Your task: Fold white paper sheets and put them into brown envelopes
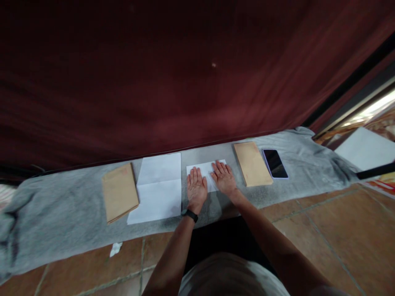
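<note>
Paper [207,170] partly beneath left grip [197,188], flattened, straight-fingered, and beneath right grip [224,179], flattened, slightly spread

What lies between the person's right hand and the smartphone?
The head view shows brown envelopes lying between the right hand and the smartphone, with grey cloth visible between hand and envelopes.

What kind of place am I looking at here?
Possibly a makeshift indoor workspace, though I can't say whether home or shop. White paper and brown packets lie on a grey cloth, with a tiled floor alongside.
</note>
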The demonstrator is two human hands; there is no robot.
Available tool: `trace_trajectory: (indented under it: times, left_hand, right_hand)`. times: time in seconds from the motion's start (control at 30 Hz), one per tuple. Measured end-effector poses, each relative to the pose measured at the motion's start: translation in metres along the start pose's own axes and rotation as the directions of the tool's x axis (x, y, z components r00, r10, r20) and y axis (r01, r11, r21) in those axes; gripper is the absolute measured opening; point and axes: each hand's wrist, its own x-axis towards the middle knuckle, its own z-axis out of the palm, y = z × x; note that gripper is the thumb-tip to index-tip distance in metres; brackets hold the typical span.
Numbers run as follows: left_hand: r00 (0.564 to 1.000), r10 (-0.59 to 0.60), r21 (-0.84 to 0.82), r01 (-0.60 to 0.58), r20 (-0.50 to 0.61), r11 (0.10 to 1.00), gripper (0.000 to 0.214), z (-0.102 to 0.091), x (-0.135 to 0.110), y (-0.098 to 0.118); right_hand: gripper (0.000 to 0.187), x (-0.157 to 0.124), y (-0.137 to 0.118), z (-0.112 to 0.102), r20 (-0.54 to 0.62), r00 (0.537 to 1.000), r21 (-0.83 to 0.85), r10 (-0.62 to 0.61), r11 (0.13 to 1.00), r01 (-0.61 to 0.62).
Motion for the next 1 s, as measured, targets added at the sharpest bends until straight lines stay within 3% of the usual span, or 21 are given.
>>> trace_trajectory:
  times: [0.23,0.43,0.57,0.73,1.0]
  left_hand:
    - [0.980,-0.178,-0.062,0.173,-0.089,0.983,0.062,0.000,0.004,0.013]
    - [0.997,0.080,-0.108,-0.080,0.004,0.991,0.058,0.003,0.025,0.048]
    - [0.999,0.038,-0.055,-0.037,0.018,0.998,0.064,0.005,0.029,0.031]
    - [0.995,-0.068,-0.006,0.068,-0.070,0.998,0.063,0.002,0.007,-0.005]
    - [0.975,-0.146,-0.023,0.144,-0.167,0.989,0.063,0.001,-0.027,-0.010]
  right_hand:
    - [0.059,-0.008,0.017,-0.003,-0.006,0.998,-0.035,0.065,0.997,-0.065]
    - [0.055,-0.008,0.016,-0.002,-0.018,0.998,-0.047,0.054,0.997,-0.055]
    - [0.057,-0.008,0.015,-0.003,-0.019,0.998,-0.048,0.059,0.997,-0.059]
    - [0.058,-0.007,0.014,-0.004,-0.027,0.998,-0.044,0.063,0.997,-0.064]
    - [0.057,-0.006,0.016,-0.004,-0.049,0.997,-0.047,0.066,0.997,-0.068]
